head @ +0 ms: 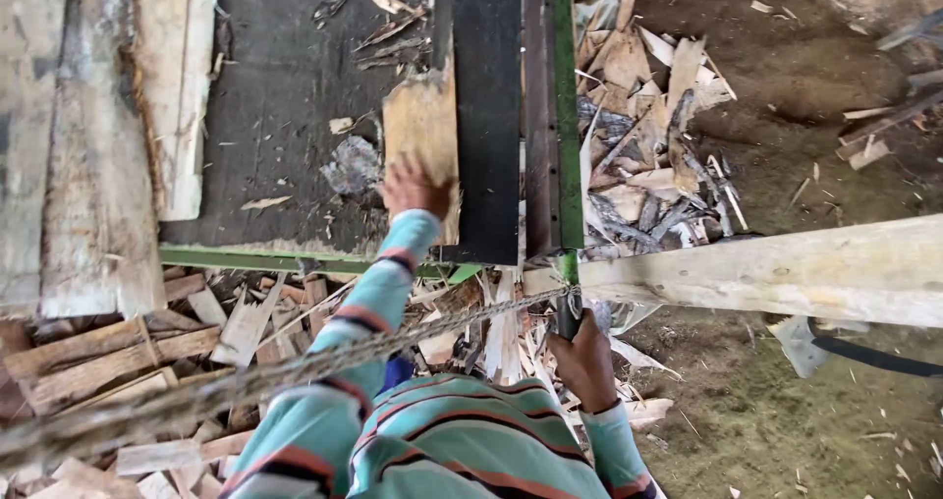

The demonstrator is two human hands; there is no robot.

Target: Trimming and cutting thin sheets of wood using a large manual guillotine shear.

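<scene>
Striped sleeves fill the lower frame, and from them the right hand (pixel 586 361) is closed around a dark upright handle (pixel 567 314) just below a pale beam (pixel 786 268), while the left hand (pixel 413 187) reaches forward and presses flat, fingers spread, on the near end of a wood slab (pixel 422 126). That slab lies on the dark worktop (pixel 285 96) beside a black strip (pixel 488 116) and green rail (pixel 564 106), near the worktop's green front edge (pixel 246 259), with bare surface open to its left. Offcuts (pixel 147 352) crowd the floor below, a blurred chain (pixel 246 376) crosses the view, and the beam runs out of frame to the right.

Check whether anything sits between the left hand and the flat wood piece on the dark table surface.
Nothing visible does. The left hand already rests on the near end of the wood piece, which lies flat on the dark table. The right hand grips a dark handle below the green rail.
</scene>
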